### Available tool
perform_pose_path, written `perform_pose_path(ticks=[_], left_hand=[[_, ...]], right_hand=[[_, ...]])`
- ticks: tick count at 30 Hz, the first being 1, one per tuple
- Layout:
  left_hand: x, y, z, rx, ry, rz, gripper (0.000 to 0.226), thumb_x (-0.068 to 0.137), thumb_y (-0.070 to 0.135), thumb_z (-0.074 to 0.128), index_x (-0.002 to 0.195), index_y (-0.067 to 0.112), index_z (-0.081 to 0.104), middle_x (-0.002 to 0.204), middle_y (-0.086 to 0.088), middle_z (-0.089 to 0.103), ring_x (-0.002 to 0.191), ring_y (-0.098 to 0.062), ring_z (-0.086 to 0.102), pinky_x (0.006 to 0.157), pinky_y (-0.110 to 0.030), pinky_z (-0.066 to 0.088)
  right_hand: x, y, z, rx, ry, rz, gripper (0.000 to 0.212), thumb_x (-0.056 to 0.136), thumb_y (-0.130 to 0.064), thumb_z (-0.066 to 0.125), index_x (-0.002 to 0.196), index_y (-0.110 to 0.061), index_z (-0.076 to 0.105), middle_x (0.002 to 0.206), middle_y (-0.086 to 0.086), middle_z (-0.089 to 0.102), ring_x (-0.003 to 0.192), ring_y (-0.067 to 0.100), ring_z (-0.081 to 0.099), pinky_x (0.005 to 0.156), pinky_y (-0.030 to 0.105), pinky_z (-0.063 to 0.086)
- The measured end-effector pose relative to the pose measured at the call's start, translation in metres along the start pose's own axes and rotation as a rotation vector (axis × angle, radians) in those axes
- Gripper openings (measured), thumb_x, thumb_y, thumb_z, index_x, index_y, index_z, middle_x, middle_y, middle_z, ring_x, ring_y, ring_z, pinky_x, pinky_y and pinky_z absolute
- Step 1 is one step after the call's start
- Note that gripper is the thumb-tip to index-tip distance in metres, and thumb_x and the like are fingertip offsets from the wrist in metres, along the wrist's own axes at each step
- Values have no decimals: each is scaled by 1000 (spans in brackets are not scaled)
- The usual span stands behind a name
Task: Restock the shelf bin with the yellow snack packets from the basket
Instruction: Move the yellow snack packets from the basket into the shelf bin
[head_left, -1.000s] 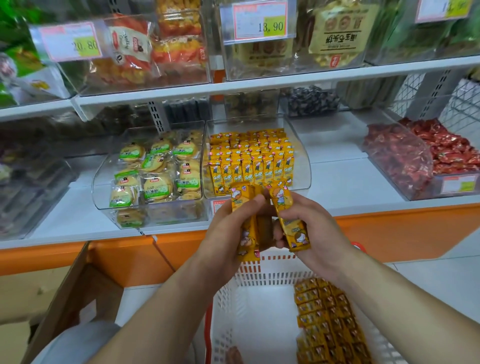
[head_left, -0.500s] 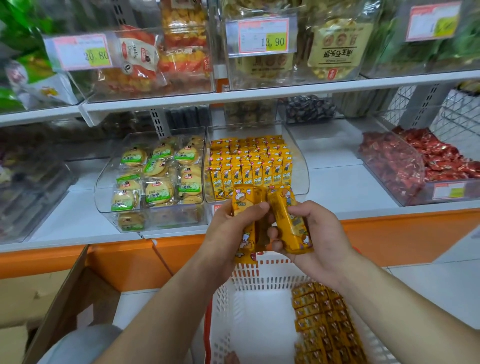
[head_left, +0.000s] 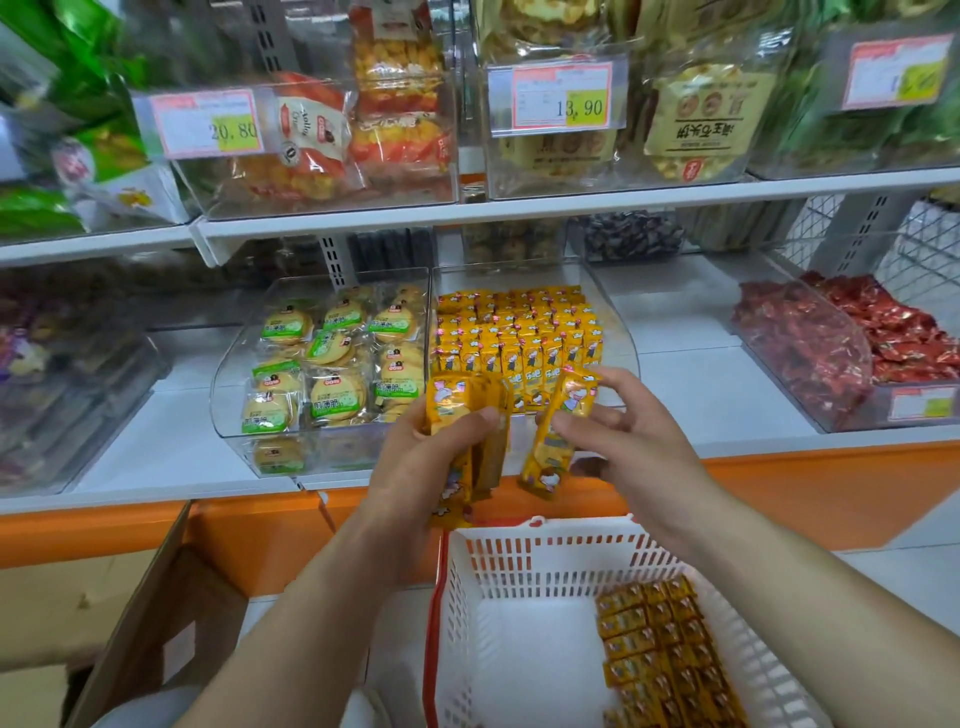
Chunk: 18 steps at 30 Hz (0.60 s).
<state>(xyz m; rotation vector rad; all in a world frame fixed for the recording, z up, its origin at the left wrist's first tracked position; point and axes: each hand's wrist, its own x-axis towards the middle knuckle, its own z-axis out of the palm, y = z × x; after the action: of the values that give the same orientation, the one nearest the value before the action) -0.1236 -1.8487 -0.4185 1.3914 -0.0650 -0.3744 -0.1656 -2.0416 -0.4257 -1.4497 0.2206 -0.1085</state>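
Hands moved apart: right hand (head_left: 639, 447) pinches 1 packet (head_left: 553, 441), split off for the bin (head_left: 621, 338). Left hand (head_left: 431, 467) grips remaining stack (head_left: 457, 405)

The hands have drawn apart. The right hand (head_left: 640, 441) has pulled one yellow packet (head_left: 551, 457) clear of the bundle (head_left: 460, 415) gripped by the left hand (head_left: 415, 470). Half a second ago that packet lay against the bundle, touching the left fingertips. Now a gap shows between them, and the right fingers pinch it alone.

Basket (head_left: 545, 532) runs off the bottom edge, and the top-right price tag (head_left: 896, 70) is too blurry to read.
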Motion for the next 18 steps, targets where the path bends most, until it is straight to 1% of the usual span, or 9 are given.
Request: perform_pose_path(ticks=[2,5,7,8,10,13,15,17,18], left_hand=[[3,7,-20,125,63,77,26,67,37,89,88,39,75,89,-4,79,82,-27,77,56,-33,57],[6,10,-49,255,174,143,23,78,33,83,98,34,70,87,2,79,79,-20,76,59,-33,53],[5,9,-64,279,192,148,27,75,37,83,98,39,69,86,8,78,77,-14,76,58,-31,55],[4,8,-70,284,180,142,33,70,41,86,99,40,69,87,9,78,76,-11,76,55,-26,56],[0,5,-78,270,163,128,47,62,46,91,102,40,67,89,11,78,78,-9,76,55,-20,56],[0,1,-88,255,164,119,59,56,56,88,109,42,65,94,13,78,83,-9,76,63,-26,60],[2,0,-92,231,163,119,62,52,61,83,109,43,65,96,10,78,86,-13,77,70,-34,62],[6,0,-94,216,160,122,57,52,60,82,105,43,67,95,8,79,86,-13,77,69,-33,61],[7,0,-95,212,161,121,53,55,57,83,104,42,67,94,9,79,85,-12,77,67,-30,61]], right_hand=[[18,-5,8,-88,9,-101,54,78,-21,84,121,-37,56,114,10,60,88,22,72,71,34,58],[61,-7,26,-274,69,-232,53,72,-24,87,114,-36,57,104,-1,53,95,26,66,78,43,60],[94,-5,40,-451,104,-280,53,68,-28,89,109,-34,56,101,-6,56,88,21,65,78,42,58],[110,-4,47,-510,98,-286,54,66,-29,91,107,-34,56,100,-8,56,83,18,64,76,40,57],[140,1,61,-652,58,-290,56,64,-29,93,107,-33,57,96,-11,57,83,17,64,71,32,52],[176,16,76,-886,34,-300,57,66,-24,92,115,-26,63,102,0,63,87,19,60,69,27,41],[191,25,84,-985,17,-308,56,66,-21,91,116,-22,66,111,7,66,94,22,59,74,27,42],[201,33,89,-1080,4,-318,55,68,-22,90,118,-19,68,114,9,66,105,26,59,83,28,43],[203,37,90,-1102,-1,-312,55,69,-23,90,119,-19,69,111,10,67,106,26,60,82,26,41]])
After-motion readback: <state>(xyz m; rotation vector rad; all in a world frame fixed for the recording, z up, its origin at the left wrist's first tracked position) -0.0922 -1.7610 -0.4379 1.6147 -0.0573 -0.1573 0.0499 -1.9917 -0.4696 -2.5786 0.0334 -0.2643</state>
